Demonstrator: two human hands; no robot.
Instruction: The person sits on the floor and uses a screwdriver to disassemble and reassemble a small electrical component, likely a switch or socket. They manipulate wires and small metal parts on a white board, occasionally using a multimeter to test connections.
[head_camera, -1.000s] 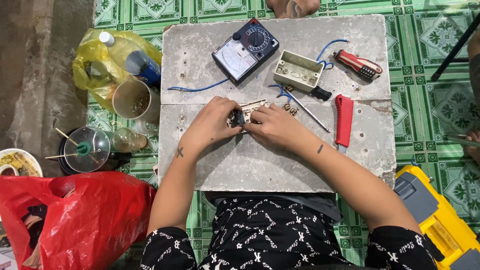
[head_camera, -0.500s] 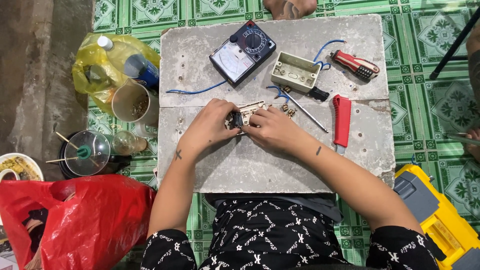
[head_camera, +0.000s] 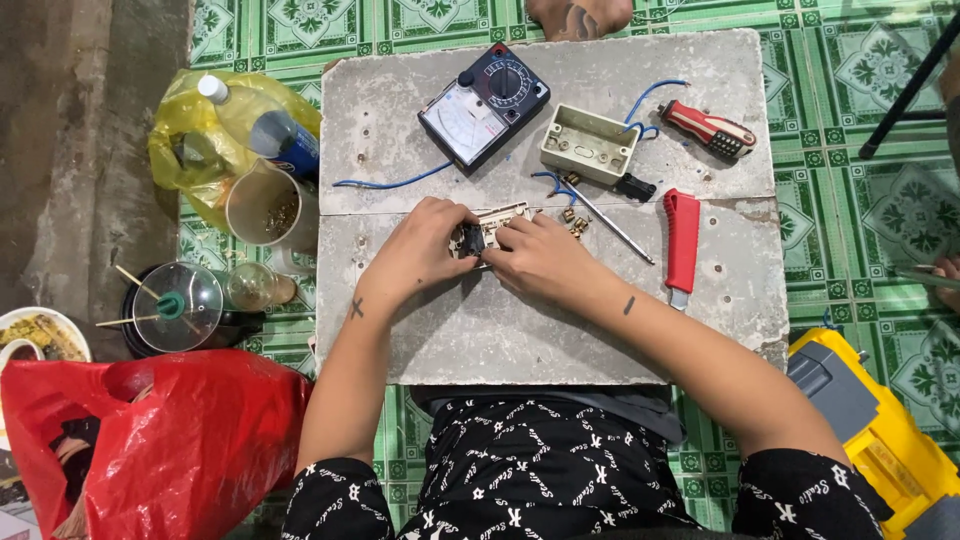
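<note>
At mid-slab your left hand (head_camera: 418, 248) and right hand (head_camera: 540, 258) are gripping the small cream-and-black switch module (head_camera: 476, 238); the cream plastic junction box (head_camera: 589, 145) is sitting empty farther back, so fitting looks undone.

- The surface (head_camera: 520, 330) is pale grey, mottled and stained, with a darker crack line across it.
- The floor (head_camera: 880, 210) has green tiles with a white ornamental pattern.
- The meter (head_camera: 484, 106) is black, with a white dial face.
- The junction box (head_camera: 589, 145) is cream.
- The wires (head_camera: 392, 183) are blue.
- The screwdriver (head_camera: 710, 128) has a red handle with black grip.
- The knife (head_camera: 682, 242) has a red handle.
- The switch part (head_camera: 490, 232) between the left hand (head_camera: 425, 250) and right hand (head_camera: 540, 262) is beige with a black piece.
- The bag (head_camera: 170, 440) is red; another bag (head_camera: 200, 140) is yellow.
- The case (head_camera: 890, 440) is yellow and grey.
- The clothing (head_camera: 560, 480) is black with white print.
</note>
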